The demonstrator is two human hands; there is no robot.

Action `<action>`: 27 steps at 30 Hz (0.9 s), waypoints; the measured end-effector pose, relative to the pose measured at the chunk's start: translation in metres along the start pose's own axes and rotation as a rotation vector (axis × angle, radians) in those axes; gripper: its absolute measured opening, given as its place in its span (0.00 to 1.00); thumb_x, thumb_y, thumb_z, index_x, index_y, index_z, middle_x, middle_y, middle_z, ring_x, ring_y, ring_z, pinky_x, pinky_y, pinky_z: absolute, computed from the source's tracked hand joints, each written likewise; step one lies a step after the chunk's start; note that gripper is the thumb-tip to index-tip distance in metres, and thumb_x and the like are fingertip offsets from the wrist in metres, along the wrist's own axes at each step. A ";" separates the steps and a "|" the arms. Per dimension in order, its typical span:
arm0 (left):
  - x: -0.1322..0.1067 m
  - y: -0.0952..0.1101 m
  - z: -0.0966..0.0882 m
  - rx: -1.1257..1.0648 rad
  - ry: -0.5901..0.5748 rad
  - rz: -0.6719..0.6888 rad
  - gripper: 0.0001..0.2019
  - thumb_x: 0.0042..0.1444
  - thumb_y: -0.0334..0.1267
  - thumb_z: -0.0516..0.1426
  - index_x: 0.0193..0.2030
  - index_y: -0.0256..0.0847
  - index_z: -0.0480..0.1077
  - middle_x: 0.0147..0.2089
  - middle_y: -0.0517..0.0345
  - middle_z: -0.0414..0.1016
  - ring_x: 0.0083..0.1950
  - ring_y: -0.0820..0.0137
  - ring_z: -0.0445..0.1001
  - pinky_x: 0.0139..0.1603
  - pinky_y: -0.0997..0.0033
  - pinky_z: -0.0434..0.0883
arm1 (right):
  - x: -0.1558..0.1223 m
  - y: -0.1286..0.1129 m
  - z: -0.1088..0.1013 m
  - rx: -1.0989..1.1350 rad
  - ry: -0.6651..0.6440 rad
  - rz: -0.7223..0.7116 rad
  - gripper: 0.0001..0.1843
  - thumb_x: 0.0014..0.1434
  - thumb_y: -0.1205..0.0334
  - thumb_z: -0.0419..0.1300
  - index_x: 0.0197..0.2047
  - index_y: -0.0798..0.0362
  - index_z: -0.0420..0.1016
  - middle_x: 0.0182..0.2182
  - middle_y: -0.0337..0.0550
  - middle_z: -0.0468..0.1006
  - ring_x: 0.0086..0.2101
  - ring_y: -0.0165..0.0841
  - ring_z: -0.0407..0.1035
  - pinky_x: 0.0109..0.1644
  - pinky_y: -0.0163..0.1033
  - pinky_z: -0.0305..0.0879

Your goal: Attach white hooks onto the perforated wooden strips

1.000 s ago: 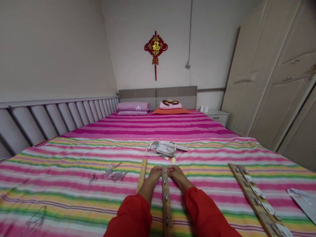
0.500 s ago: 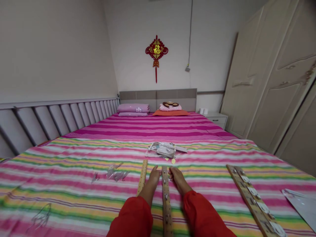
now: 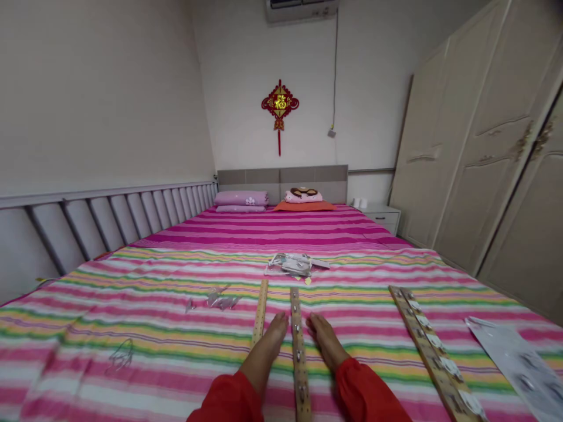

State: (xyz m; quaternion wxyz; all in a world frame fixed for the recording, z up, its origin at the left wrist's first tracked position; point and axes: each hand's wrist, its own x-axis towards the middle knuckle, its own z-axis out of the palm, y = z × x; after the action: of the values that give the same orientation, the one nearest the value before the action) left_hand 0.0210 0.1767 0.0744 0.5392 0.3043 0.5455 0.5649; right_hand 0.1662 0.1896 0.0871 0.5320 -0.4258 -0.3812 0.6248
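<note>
A long wooden strip [image 3: 298,346] with small metal clips along it lies lengthwise on the striped bedspread [image 3: 145,305], running away from me. My left hand [image 3: 276,329] rests on the bedspread against the strip's left side, fingers stretched forward and together. My right hand [image 3: 320,331] lies the same way against its right side. Neither hand grips anything. A second, bare wooden strip [image 3: 260,310] lies just left of my left hand. Red sleeves cover both forearms.
A third strip [image 3: 433,346] carrying round pieces lies to the right, beside a plastic sheet [image 3: 519,366]. A clear packet [image 3: 290,265] sits ahead of the strips. Crumpled plastic wrappers [image 3: 220,302] lie to the left. Pillows, a headboard and a wardrobe stand beyond.
Both hands have slid back along the clip strip from its far end toward me and now lie flatter. The camera has tilted upward.
</note>
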 end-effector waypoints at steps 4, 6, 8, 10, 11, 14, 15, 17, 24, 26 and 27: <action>-0.033 0.000 0.007 -0.124 -0.017 -0.146 0.20 0.53 0.33 0.57 0.54 0.38 0.66 0.56 0.45 0.72 0.60 0.65 0.68 0.60 0.68 0.64 | -0.045 0.000 -0.003 0.002 0.014 -0.014 0.21 0.39 0.43 0.67 0.27 0.52 0.71 0.24 0.36 0.72 0.30 0.32 0.67 0.37 0.35 0.65; -0.049 -0.001 0.007 -0.175 -0.005 -0.167 0.20 0.53 0.33 0.57 0.54 0.39 0.66 0.55 0.45 0.73 0.58 0.65 0.70 0.60 0.67 0.65 | -0.072 0.002 -0.006 -0.020 0.030 -0.064 0.21 0.39 0.44 0.68 0.29 0.52 0.74 0.26 0.38 0.74 0.32 0.34 0.68 0.38 0.36 0.64; -0.063 -0.004 0.004 -0.204 0.021 -0.167 0.20 0.53 0.33 0.58 0.54 0.39 0.65 0.57 0.44 0.71 0.58 0.65 0.70 0.60 0.66 0.64 | -0.102 0.007 -0.011 -0.053 0.079 -0.129 0.21 0.40 0.44 0.68 0.30 0.53 0.75 0.28 0.40 0.76 0.34 0.36 0.68 0.40 0.37 0.64; -0.075 -0.009 -0.001 -0.203 0.044 -0.163 0.20 0.53 0.35 0.58 0.55 0.40 0.65 0.59 0.43 0.69 0.60 0.64 0.69 0.62 0.65 0.63 | -0.132 0.017 -0.019 -0.086 0.148 -0.156 0.20 0.42 0.44 0.68 0.30 0.52 0.76 0.28 0.41 0.77 0.33 0.36 0.69 0.39 0.37 0.65; -0.082 -0.012 -0.003 -0.197 0.050 -0.155 0.20 0.54 0.36 0.58 0.54 0.40 0.66 0.61 0.43 0.68 0.61 0.63 0.68 0.63 0.65 0.62 | -0.147 0.025 -0.024 -0.084 0.174 -0.151 0.20 0.42 0.43 0.67 0.29 0.52 0.76 0.26 0.40 0.77 0.32 0.35 0.69 0.37 0.36 0.65; -0.100 -0.021 -0.008 -0.187 0.058 -0.107 0.19 0.54 0.36 0.57 0.54 0.40 0.67 0.64 0.43 0.64 0.64 0.63 0.64 0.64 0.65 0.59 | -0.182 0.050 -0.036 0.011 0.168 -0.008 0.23 0.39 0.39 0.68 0.22 0.52 0.73 0.16 0.36 0.70 0.19 0.29 0.62 0.22 0.34 0.58; -0.105 -0.023 -0.009 -0.188 0.063 -0.092 0.19 0.55 0.35 0.56 0.54 0.40 0.66 0.65 0.44 0.62 0.65 0.63 0.62 0.65 0.65 0.59 | -0.190 0.056 -0.039 0.046 0.151 0.059 0.24 0.36 0.39 0.69 0.22 0.52 0.72 0.16 0.36 0.70 0.17 0.28 0.61 0.19 0.33 0.55; -0.114 -0.026 -0.009 -0.198 0.069 -0.071 0.19 0.55 0.35 0.55 0.54 0.39 0.66 0.66 0.44 0.61 0.65 0.64 0.61 0.65 0.66 0.58 | -0.203 0.063 -0.040 0.110 0.099 0.185 0.25 0.31 0.41 0.72 0.24 0.54 0.75 0.18 0.39 0.74 0.18 0.29 0.65 0.19 0.33 0.57; -0.120 -0.030 -0.006 -0.177 0.082 -0.033 0.17 0.54 0.36 0.55 0.52 0.40 0.66 0.64 0.43 0.63 0.64 0.64 0.64 0.64 0.66 0.60 | -0.215 0.047 -0.019 0.273 -0.083 0.292 0.19 0.35 0.56 0.75 0.29 0.56 0.80 0.29 0.47 0.81 0.26 0.33 0.74 0.29 0.35 0.67; -0.118 -0.031 -0.007 -0.141 0.073 -0.015 0.16 0.54 0.35 0.55 0.51 0.40 0.66 0.64 0.45 0.64 0.63 0.64 0.64 0.64 0.67 0.61 | -0.213 0.048 -0.015 0.302 -0.102 0.260 0.17 0.35 0.56 0.75 0.28 0.57 0.80 0.27 0.46 0.81 0.23 0.30 0.72 0.27 0.33 0.65; -0.118 -0.032 -0.008 -0.126 0.075 -0.016 0.16 0.54 0.35 0.55 0.50 0.41 0.66 0.63 0.45 0.64 0.63 0.65 0.65 0.63 0.67 0.61 | -0.211 0.049 -0.014 0.316 -0.113 0.247 0.17 0.35 0.56 0.75 0.27 0.57 0.80 0.26 0.45 0.80 0.22 0.28 0.71 0.26 0.32 0.64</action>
State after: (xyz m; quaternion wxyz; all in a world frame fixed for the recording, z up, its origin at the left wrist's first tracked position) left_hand 0.0500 0.0583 0.0716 0.5411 0.2442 0.5310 0.6046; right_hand 0.1774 -0.0256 0.0631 0.4896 -0.3448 -0.2525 0.7600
